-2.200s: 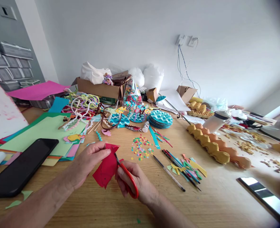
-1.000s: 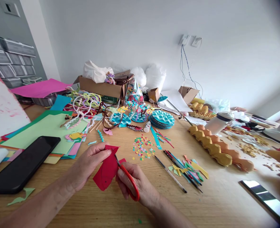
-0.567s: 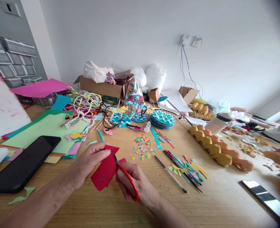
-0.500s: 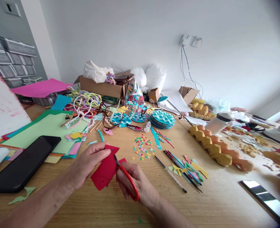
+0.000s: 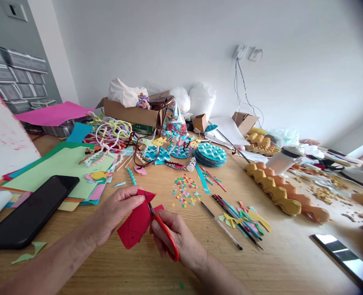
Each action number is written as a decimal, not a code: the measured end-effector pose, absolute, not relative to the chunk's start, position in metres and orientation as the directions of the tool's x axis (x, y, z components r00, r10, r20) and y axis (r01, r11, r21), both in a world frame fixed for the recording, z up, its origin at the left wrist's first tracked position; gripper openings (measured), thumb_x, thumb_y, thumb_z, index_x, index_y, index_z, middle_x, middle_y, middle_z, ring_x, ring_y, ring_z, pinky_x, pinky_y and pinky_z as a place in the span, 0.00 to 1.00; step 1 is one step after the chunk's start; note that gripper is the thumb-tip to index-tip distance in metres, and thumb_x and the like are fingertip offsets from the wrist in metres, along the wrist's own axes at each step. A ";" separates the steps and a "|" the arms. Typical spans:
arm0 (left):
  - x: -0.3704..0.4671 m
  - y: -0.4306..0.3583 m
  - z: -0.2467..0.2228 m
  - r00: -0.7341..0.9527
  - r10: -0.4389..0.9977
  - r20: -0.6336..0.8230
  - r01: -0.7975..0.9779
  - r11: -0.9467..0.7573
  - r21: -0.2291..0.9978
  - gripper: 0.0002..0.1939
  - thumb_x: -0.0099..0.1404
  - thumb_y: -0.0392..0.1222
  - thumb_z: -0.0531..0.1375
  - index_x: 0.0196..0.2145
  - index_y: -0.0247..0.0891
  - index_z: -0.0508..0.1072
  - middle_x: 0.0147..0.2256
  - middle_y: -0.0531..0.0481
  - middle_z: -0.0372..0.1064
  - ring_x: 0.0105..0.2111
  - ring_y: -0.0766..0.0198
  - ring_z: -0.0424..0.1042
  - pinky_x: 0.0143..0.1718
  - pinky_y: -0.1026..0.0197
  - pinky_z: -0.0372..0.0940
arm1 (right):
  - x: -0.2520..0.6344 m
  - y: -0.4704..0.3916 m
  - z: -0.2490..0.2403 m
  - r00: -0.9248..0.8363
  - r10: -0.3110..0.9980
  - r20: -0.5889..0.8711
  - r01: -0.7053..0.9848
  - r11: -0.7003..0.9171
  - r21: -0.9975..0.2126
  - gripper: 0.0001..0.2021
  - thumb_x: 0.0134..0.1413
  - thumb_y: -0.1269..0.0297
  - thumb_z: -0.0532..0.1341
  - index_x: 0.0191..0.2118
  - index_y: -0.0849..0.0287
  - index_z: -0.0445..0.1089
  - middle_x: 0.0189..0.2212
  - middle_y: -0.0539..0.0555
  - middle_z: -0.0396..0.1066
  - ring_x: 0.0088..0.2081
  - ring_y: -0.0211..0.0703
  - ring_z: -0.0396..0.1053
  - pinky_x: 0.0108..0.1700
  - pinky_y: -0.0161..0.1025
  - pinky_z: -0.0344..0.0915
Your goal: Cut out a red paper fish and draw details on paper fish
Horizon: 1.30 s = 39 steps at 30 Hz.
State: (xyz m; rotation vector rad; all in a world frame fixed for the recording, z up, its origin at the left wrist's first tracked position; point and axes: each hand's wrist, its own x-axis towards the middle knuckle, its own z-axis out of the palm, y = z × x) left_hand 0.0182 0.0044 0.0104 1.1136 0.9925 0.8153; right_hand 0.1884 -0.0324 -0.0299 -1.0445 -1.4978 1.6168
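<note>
Red paper (image 5: 135,223) with a fish outline drawn on it, a dark dot for the eye, is pinched in my left hand (image 5: 118,209) along its upper left edge. My right hand (image 5: 173,235) grips red-handled scissors (image 5: 168,235) by the loops. Their blades lie at the upper part of the paper, across a cut. A flap of the red paper sticks out to the right, behind the blades. Just beyond both hands lies a scatter of coloured paper dots (image 5: 186,190).
A black phone (image 5: 33,211) and coloured paper sheets (image 5: 55,168) lie left. Pens and pencils (image 5: 236,217) rest among paper scraps at right, near an egg carton strip (image 5: 273,190) and another phone (image 5: 343,258). Blue scalloped pieces (image 5: 210,155) are stacked behind.
Both hands stay in nearly the same place. The red paper and scissors have shifted only slightly. At the far right edge, a blurred brownish shape has moved a little.
</note>
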 end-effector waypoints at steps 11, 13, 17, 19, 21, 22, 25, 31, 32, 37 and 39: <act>0.015 0.006 0.012 0.360 0.890 -0.279 -0.006 0.301 0.954 0.20 0.44 0.56 0.66 0.28 0.37 0.72 0.19 0.56 0.68 0.19 0.69 0.60 0.19 0.69 0.56 | 0.188 -0.034 -0.029 -0.430 0.899 -0.089 0.071 -0.064 -0.995 0.25 0.55 0.39 0.56 0.25 0.58 0.58 0.13 0.42 0.56 0.13 0.28 0.53 0.15 0.27 0.48; 0.015 0.006 0.010 0.359 0.895 -0.265 -0.002 0.284 0.959 0.20 0.45 0.56 0.66 0.28 0.37 0.71 0.19 0.56 0.67 0.19 0.69 0.60 0.19 0.69 0.55 | 0.188 -0.034 -0.028 -0.427 0.900 -0.092 0.069 -0.070 -0.995 0.24 0.56 0.40 0.56 0.25 0.58 0.58 0.13 0.42 0.55 0.13 0.28 0.53 0.15 0.27 0.48; 0.017 0.008 0.007 0.308 0.930 -0.201 0.003 0.210 0.978 0.19 0.48 0.56 0.65 0.26 0.38 0.69 0.18 0.58 0.64 0.19 0.70 0.58 0.19 0.69 0.52 | 0.187 -0.035 -0.028 -0.418 0.903 -0.101 0.071 -0.078 -0.994 0.22 0.56 0.42 0.56 0.25 0.58 0.58 0.13 0.42 0.55 0.13 0.29 0.53 0.15 0.27 0.49; 0.017 0.008 0.006 0.301 0.939 -0.165 0.004 0.171 0.985 0.18 0.49 0.55 0.65 0.24 0.38 0.67 0.17 0.59 0.62 0.18 0.71 0.57 0.18 0.69 0.51 | 0.188 -0.035 -0.028 -0.421 0.903 -0.090 0.068 -0.067 -0.995 0.22 0.57 0.43 0.56 0.25 0.58 0.59 0.12 0.42 0.55 0.13 0.29 0.53 0.15 0.27 0.49; 0.016 0.008 0.006 0.309 0.938 -0.157 0.010 0.162 0.987 0.18 0.50 0.55 0.64 0.24 0.38 0.67 0.17 0.59 0.62 0.18 0.71 0.57 0.19 0.69 0.51 | 0.188 -0.035 -0.029 -0.423 0.903 -0.076 0.069 -0.052 -0.996 0.23 0.57 0.42 0.56 0.25 0.58 0.59 0.12 0.42 0.55 0.13 0.29 0.53 0.15 0.27 0.49; 0.016 0.007 0.005 0.314 0.936 -0.162 0.012 0.166 0.986 0.18 0.50 0.55 0.64 0.24 0.38 0.68 0.17 0.59 0.62 0.19 0.71 0.57 0.19 0.69 0.51 | 0.188 -0.035 -0.030 -0.425 0.902 -0.073 0.070 -0.048 -0.996 0.23 0.57 0.42 0.56 0.25 0.58 0.58 0.13 0.42 0.56 0.13 0.28 0.53 0.15 0.26 0.49; 0.014 0.007 0.003 0.330 0.927 -0.176 0.018 0.180 0.984 0.17 0.51 0.56 0.63 0.27 0.38 0.69 0.19 0.58 0.64 0.20 0.69 0.59 0.20 0.68 0.53 | 0.188 -0.034 -0.031 -0.426 0.900 -0.089 0.074 -0.064 -0.995 0.24 0.56 0.40 0.56 0.25 0.58 0.59 0.13 0.42 0.57 0.14 0.29 0.55 0.15 0.27 0.50; 0.014 0.005 0.005 0.350 0.912 -0.214 0.028 0.218 0.976 0.18 0.51 0.56 0.64 0.29 0.38 0.71 0.20 0.57 0.65 0.21 0.68 0.60 0.21 0.68 0.53 | 0.186 -0.035 -0.029 -0.412 0.904 -0.111 0.087 -0.082 -0.993 0.25 0.54 0.39 0.56 0.26 0.58 0.59 0.13 0.43 0.57 0.14 0.29 0.55 0.15 0.27 0.49; 0.014 0.004 0.005 0.351 0.911 -0.216 0.027 0.221 0.975 0.18 0.51 0.56 0.64 0.29 0.38 0.71 0.20 0.57 0.65 0.21 0.68 0.60 0.21 0.68 0.53 | 0.186 -0.035 -0.029 -0.408 0.906 -0.111 0.088 -0.081 -0.993 0.25 0.55 0.39 0.56 0.25 0.58 0.59 0.13 0.43 0.57 0.14 0.29 0.55 0.15 0.27 0.49; 0.012 0.005 0.005 0.356 0.907 -0.226 0.042 0.226 0.973 0.18 0.51 0.57 0.64 0.28 0.38 0.71 0.20 0.56 0.67 0.21 0.67 0.62 0.22 0.67 0.55 | 0.185 -0.036 -0.025 -0.393 0.911 -0.123 0.101 -0.090 -0.991 0.24 0.54 0.40 0.58 0.24 0.58 0.58 0.12 0.42 0.56 0.13 0.29 0.54 0.15 0.27 0.48; 0.011 0.006 0.006 0.350 0.906 -0.237 0.062 0.231 0.971 0.18 0.50 0.56 0.64 0.28 0.39 0.71 0.20 0.56 0.67 0.21 0.67 0.62 0.22 0.67 0.56 | 0.185 -0.036 -0.025 -0.399 0.909 -0.122 0.097 -0.090 -0.991 0.24 0.54 0.40 0.57 0.24 0.58 0.57 0.12 0.42 0.56 0.13 0.29 0.53 0.14 0.27 0.49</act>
